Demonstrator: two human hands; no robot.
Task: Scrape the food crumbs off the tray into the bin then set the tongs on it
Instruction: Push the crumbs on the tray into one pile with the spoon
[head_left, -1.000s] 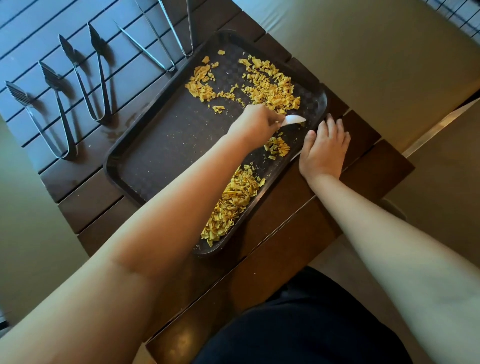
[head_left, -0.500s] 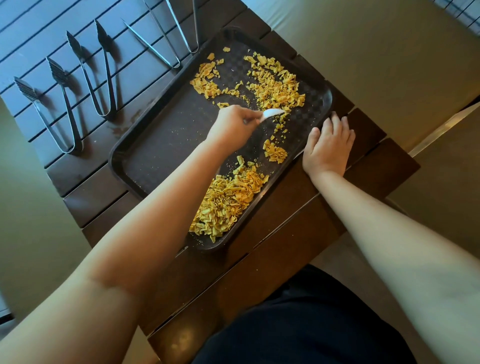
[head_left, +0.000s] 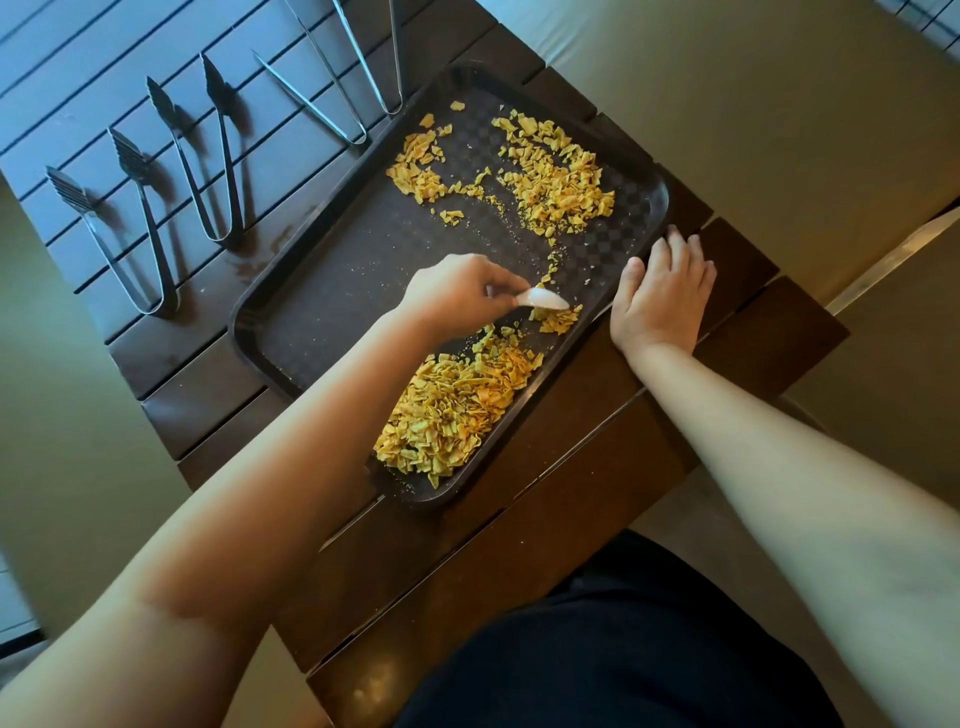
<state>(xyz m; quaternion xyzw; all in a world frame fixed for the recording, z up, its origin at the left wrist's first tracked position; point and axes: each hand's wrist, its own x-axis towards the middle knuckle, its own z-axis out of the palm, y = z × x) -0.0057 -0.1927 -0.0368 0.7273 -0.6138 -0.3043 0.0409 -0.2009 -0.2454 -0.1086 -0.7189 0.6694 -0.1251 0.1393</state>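
Note:
A dark brown tray (head_left: 332, 312) lies at an angle on the slatted wooden table (head_left: 597, 467). Yellow crumbs form a big heap (head_left: 452, 410) at the tray's near corner and a looser patch (head_left: 556, 176) at its far end. My left hand (head_left: 457, 296) is shut on a small white scraper (head_left: 543, 300), whose blade touches a little clump of crumbs (head_left: 558, 319) just above the heap. My right hand (head_left: 660, 291) rests flat, fingers together, against the tray's right rim. Several metal tongs lie left of the tray, among them a leaf-tipped pair (head_left: 208, 156).
Another leaf-tipped pair of tongs (head_left: 119, 228) and two slim pairs (head_left: 332, 78) lie on the table's far-left slats. Pale floor surrounds the table on the left and far right. No bin is in view. My dark clothing (head_left: 623, 649) fills the bottom.
My left hand has gone up to the far crumbs and come back down with the scraper, dragging a small clump toward the near heap. The heap has grown. My right hand has stayed at the rim.

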